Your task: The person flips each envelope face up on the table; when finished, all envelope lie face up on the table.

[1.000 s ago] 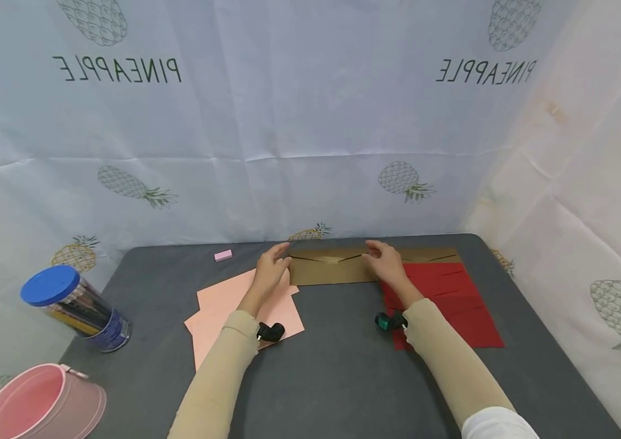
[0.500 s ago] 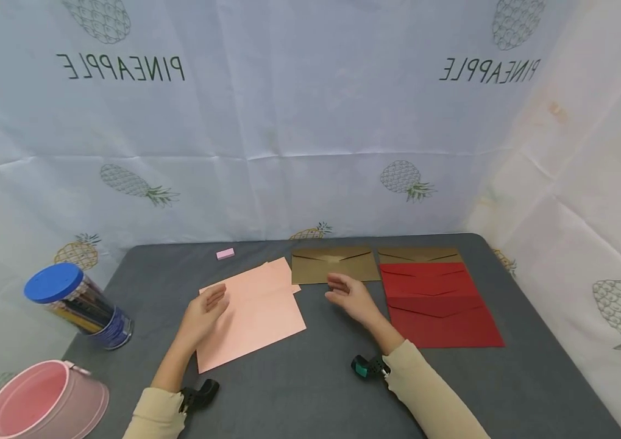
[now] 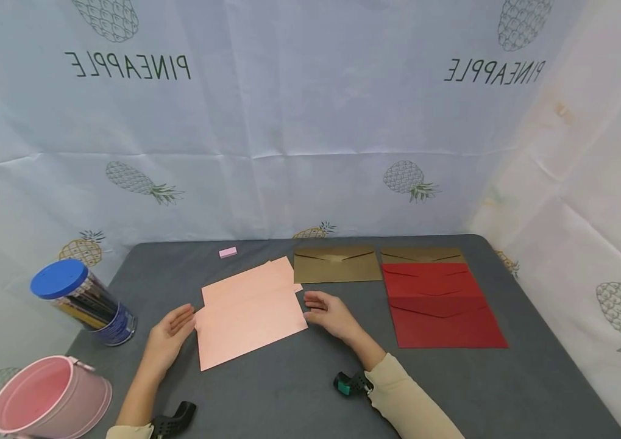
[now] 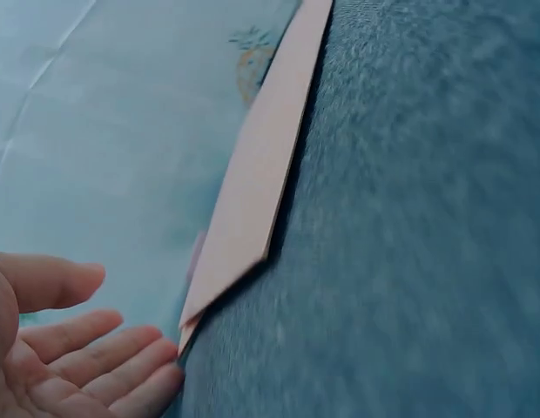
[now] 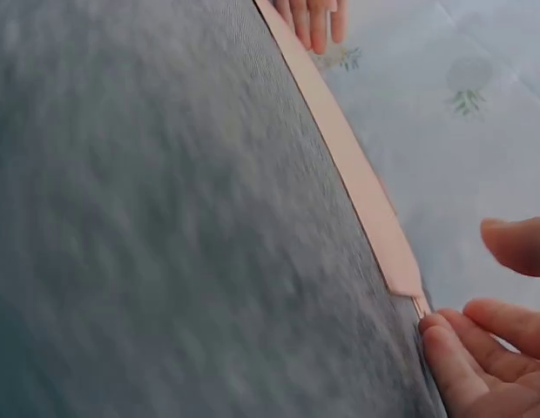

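Flat on the table lie pale pink paper pieces (image 3: 252, 323), overlapping at slightly different angles. My left hand (image 3: 166, 341) is at their left edge, fingers extended and thumb apart. At their right edge is my right hand (image 3: 334, 314), its fingers loosely bent and nothing in its grasp. In the left wrist view, the left fingertips (image 4: 157, 370) come right up to the lower corner of the pink paper (image 4: 253, 174). The right wrist view has the right fingertips (image 5: 435, 322) at the opposite corner, with the thumb lifted away.
Gold envelopes (image 3: 337, 268) lie along the back of the dark table (image 3: 288, 396). Overlapping red envelopes (image 3: 447, 326) are on the right. A small pink block (image 3: 228, 252) sits at the back left, and a blue-lidded pencil jar (image 3: 85, 299) and pink bucket (image 3: 55, 396) at the left.
Both hands have left the gold envelopes at the back and come toward the front. The left hand moved left, the right hand left across to the pink paper's right edge.
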Demonstrator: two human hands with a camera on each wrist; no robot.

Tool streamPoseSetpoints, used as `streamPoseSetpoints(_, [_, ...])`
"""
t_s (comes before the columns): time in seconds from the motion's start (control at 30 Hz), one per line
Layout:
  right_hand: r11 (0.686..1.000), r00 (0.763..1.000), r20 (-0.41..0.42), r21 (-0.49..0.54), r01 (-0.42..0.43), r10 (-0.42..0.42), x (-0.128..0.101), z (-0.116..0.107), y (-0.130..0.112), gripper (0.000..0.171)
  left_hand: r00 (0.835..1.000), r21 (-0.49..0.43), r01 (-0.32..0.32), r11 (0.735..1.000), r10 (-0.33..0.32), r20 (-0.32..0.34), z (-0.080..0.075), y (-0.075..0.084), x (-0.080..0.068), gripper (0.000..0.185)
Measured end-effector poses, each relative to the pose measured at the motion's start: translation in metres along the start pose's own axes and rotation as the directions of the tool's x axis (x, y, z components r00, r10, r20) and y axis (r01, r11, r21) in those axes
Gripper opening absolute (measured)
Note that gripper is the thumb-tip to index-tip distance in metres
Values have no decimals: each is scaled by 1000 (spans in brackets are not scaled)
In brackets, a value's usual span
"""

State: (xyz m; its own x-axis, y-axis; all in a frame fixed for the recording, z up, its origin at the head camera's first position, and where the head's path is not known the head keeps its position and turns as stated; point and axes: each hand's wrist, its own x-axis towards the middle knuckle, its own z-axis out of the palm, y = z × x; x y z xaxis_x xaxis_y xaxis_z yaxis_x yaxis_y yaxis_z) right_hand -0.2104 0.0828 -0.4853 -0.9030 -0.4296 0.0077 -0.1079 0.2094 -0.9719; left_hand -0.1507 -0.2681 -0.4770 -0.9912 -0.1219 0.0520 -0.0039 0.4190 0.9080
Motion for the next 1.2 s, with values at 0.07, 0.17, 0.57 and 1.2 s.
streamPoseSetpoints(0.07, [1000, 1000, 1, -3, -3, 3, 1, 4, 7, 53, 999, -57, -13, 998, 11, -37, -2, -5, -4, 46])
streamPoseSetpoints(0.17, [1000, 1000, 0, -23, -3, 3, 2, 7, 12, 54, 997, -148, -39, 988, 28, -78, -3, -11, -9, 44])
streamPoseSetpoints(0.57, [958, 996, 3, -274, 85, -88, -4, 17, 11, 56, 995, -67, -19, 998, 13, -96, 4, -9, -15, 38])
streamPoseSetpoints(1.2, [947, 995, -76, -319, 37, -64, -4, 28, 8, 54, 990, -41, 44, 998, -49, -132, 11, -4, -18, 36])
